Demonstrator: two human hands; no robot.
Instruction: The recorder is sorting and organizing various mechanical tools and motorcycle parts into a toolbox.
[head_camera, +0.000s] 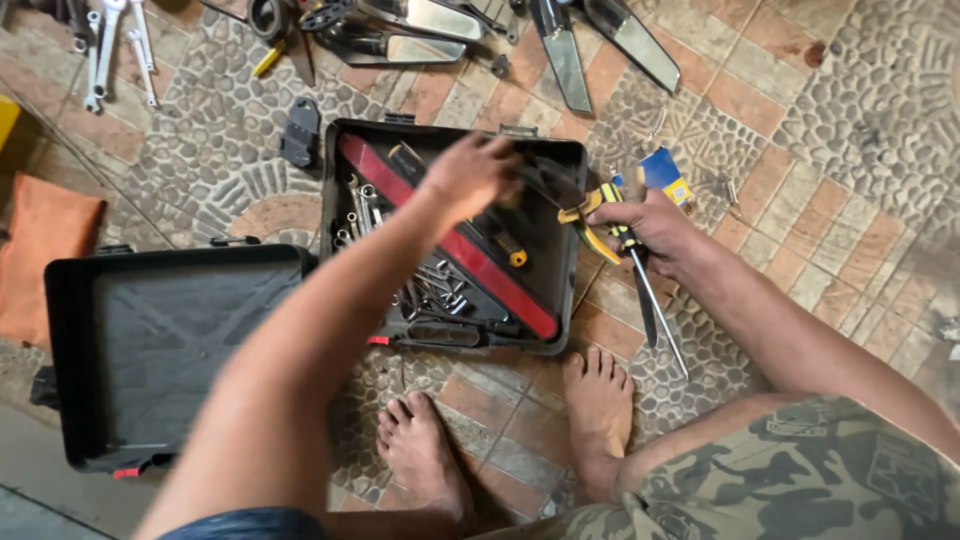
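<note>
Your left hand (470, 172) reached down into the open black toolbox (340, 170), fingers curled over something dark at the far side of the box; the motion blur kept me from telling whether they had closed on it. Beneath your forearm a red tray strip (500, 285) ran slantwise across the box, with loose sockets and wrenches (435, 290) heaped beside it and a small yellow-tipped tool (510, 252) lying on the strip.

Your right hand (650, 225) hovered just off the right edge of the toolbox, fingers wrapped tight around a bundle of tools: yellow-handled pliers (595, 215) sticking out toward the box and a long screwdriver (660, 315) whose shaft pointed down toward your right foot (598, 400).

A blue card (662, 170) lay on the tiles just behind that hand. The toolbox lid (160, 340), empty side up, sat to the left of the box, touching it at the corner. Your left foot (420, 450) rested on the patterned tile floor (860, 110) in front of the box. Chrome wrenches (115, 45) lay at the far left, mirrors (430, 30) at the top, an orange cloth (40, 250) beside the lid.
</note>
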